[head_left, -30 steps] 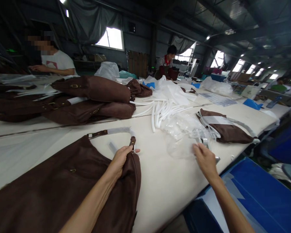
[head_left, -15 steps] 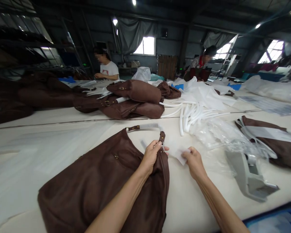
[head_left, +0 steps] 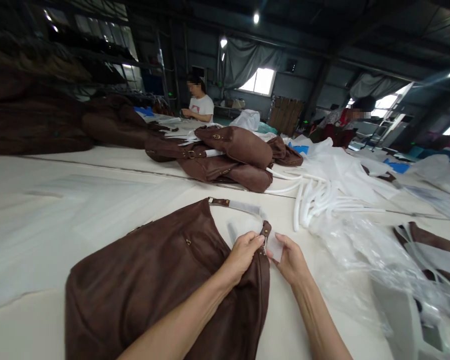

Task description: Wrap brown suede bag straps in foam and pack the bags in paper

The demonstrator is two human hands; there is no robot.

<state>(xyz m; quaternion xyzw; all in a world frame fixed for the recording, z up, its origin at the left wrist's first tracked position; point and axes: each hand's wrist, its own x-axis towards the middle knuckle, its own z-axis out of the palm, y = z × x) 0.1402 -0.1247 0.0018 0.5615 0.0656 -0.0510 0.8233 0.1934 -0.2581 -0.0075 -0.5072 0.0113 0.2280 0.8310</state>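
Note:
A brown leather handbag [head_left: 153, 280] lies on the table in front of me. Its strap [head_left: 243, 206] arches over the far side, wrapped in white material along the middle. My left hand [head_left: 245, 252] is closed on the bag at the strap's right end, beside the metal ring there. Just right of it, my right hand [head_left: 290, 257] pinches a small piece of white wrapping paper [head_left: 275, 246] and holds it against the strap end. The fingertips of both hands are close together, and the ring is partly hidden.
Several brown bags [head_left: 232, 155] are heaped across the table, with white tubes [head_left: 311, 197] to their right. Clear plastic bags [head_left: 363, 245] and a grey tape dispenser [head_left: 401, 315] lie at right. White sheets [head_left: 97, 220] cover the left. Two people work beyond.
My right hand has moved left, bringing the white paper up to the strap end. My left hand keeps its grip on the bag. The whole view has turned left and tilted.

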